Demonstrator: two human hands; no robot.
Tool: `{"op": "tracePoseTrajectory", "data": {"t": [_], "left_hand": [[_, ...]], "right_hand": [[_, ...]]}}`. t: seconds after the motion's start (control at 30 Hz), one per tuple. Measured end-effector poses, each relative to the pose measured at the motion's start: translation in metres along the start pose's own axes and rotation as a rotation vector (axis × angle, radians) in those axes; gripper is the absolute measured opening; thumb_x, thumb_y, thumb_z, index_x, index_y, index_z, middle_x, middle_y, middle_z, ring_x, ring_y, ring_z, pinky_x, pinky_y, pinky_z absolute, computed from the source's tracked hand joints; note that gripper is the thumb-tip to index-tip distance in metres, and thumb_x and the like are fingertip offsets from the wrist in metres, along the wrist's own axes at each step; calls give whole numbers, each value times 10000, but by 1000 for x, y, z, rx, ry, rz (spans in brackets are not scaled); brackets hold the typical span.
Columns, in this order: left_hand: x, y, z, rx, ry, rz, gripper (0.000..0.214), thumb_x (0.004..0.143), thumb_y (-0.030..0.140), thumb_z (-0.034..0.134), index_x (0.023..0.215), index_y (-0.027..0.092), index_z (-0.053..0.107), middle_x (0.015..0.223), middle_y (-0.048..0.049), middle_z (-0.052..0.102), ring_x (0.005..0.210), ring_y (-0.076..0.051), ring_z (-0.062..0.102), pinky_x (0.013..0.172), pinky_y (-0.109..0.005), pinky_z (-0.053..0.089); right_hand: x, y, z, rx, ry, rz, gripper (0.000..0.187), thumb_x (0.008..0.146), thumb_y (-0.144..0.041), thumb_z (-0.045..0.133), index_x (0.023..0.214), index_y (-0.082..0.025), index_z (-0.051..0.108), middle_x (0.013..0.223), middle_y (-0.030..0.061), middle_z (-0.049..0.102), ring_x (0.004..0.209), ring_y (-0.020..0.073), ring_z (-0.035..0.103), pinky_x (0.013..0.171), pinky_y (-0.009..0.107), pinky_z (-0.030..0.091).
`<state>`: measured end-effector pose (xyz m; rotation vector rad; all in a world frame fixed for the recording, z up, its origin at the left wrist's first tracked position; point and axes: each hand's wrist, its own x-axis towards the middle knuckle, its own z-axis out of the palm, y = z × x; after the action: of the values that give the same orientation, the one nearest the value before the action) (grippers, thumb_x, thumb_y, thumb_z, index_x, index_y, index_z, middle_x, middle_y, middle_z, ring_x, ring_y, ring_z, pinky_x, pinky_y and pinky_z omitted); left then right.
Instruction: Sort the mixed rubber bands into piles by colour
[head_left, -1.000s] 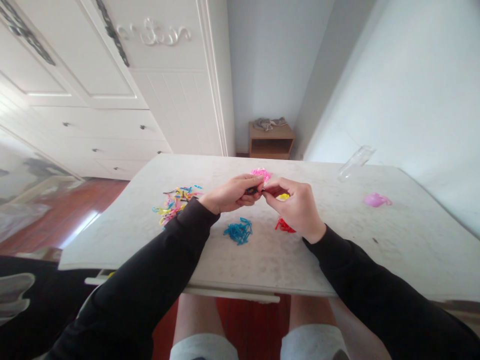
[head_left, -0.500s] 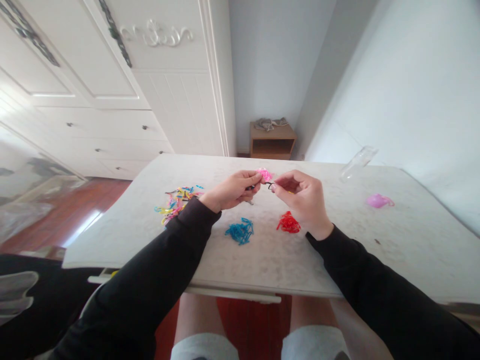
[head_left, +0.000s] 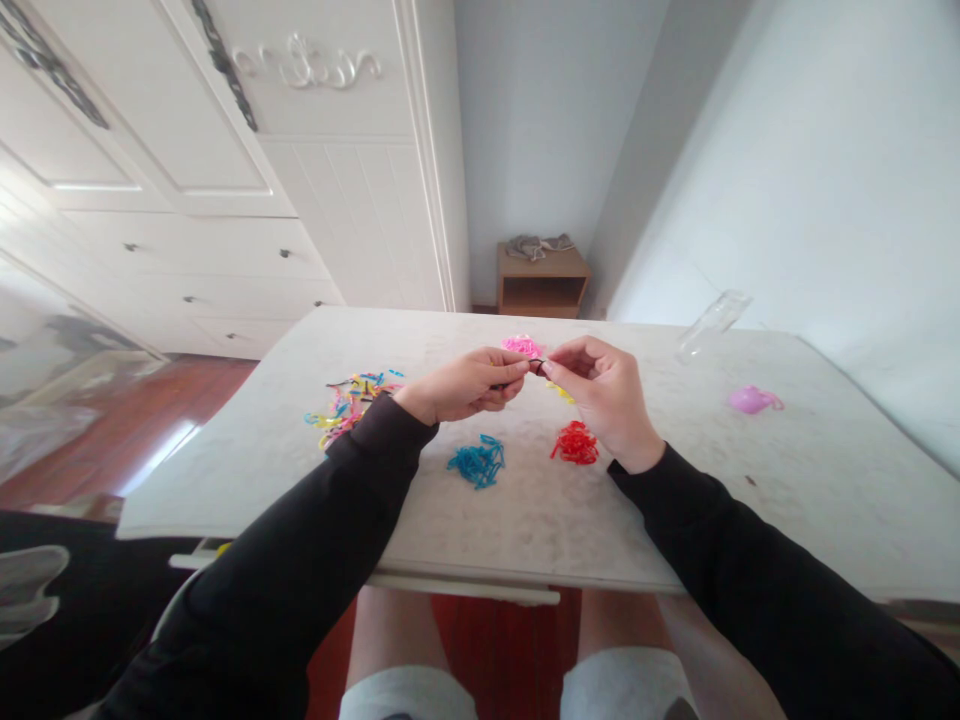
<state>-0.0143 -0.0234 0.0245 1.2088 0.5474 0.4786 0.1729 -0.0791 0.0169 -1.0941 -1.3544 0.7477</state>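
Note:
My left hand [head_left: 469, 385] is closed in a pinch, with dark elastic bands between its fingers. A black elastic band [head_left: 537, 367] spans the small gap to my right hand [head_left: 609, 395], whose thumb and forefinger grip its other end. Just behind the fingertips lies a pile of pink bands [head_left: 520, 346]. Yellow bands [head_left: 560, 391] show partly beneath my right hand. Nearer to me are a red pile [head_left: 575, 443] and a blue pile [head_left: 478, 462]. A mixed-colour heap of bands [head_left: 349, 405] sits left of my left wrist, partly covered by the sleeve.
The piles rest on a pale table [head_left: 525, 530]. Towards the right are a clear plastic bottle [head_left: 712, 326], lying tilted near the wall, and a purple pouch-like item [head_left: 752, 400]. Beyond the table stand a small wooden cabinet [head_left: 544, 265] and a white wardrobe [head_left: 352, 220].
My left hand has lowered slightly, uncovering more of the pink pile. The black band is now stretched between both hands' fingertips. More of the yellow bands shows below my right hand.

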Motion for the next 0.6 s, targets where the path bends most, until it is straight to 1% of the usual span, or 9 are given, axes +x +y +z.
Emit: {"op": "tracePoseTrajectory", "data": {"t": [0.1, 0.23, 0.4, 0.5, 0.6], "left_hand": [[2, -2, 0, 28, 16, 7, 305, 911, 397, 731, 867, 139, 574, 624, 50, 508, 394, 2, 268, 382, -136, 186], [4, -4, 0, 75, 41, 17, 302, 924, 408, 712, 865, 138, 591, 609, 50, 497, 396, -5, 280, 383, -144, 187], [4, -3, 1, 126, 93, 22, 278, 948, 380, 684, 862, 124, 617, 582, 54, 478, 400, -7, 284, 388, -143, 198], [4, -2, 1, 123, 103, 27, 276, 959, 350, 672, 819, 124, 598, 581, 51, 481, 397, -7, 293, 385, -142, 207], [4, -1, 2, 97, 87, 42, 311, 969, 332, 659, 758, 130, 556, 589, 46, 488, 394, -3, 299, 384, -140, 214]], "right_hand": [[0, 0, 0, 5, -19, 5, 205, 756, -361, 806, 793, -199, 686, 757, 31, 740, 726, 192, 716, 696, 337, 585], [0, 0, 1, -11, -36, 5, 174, 760, -335, 794, 787, -196, 694, 750, 32, 744, 706, 184, 707, 673, 321, 573], [0, 2, 0, -55, -42, 9, 128, 783, -301, 752, 832, -183, 756, 802, 46, 770, 730, 184, 703, 686, 321, 564], [-1, 2, 0, -66, -46, 16, 134, 789, -283, 728, 858, -180, 779, 807, 44, 773, 728, 181, 700, 689, 322, 559], [-1, 2, 1, -74, -45, 19, 124, 789, -271, 710, 839, -176, 770, 769, 39, 763, 704, 179, 698, 675, 320, 555]]}}
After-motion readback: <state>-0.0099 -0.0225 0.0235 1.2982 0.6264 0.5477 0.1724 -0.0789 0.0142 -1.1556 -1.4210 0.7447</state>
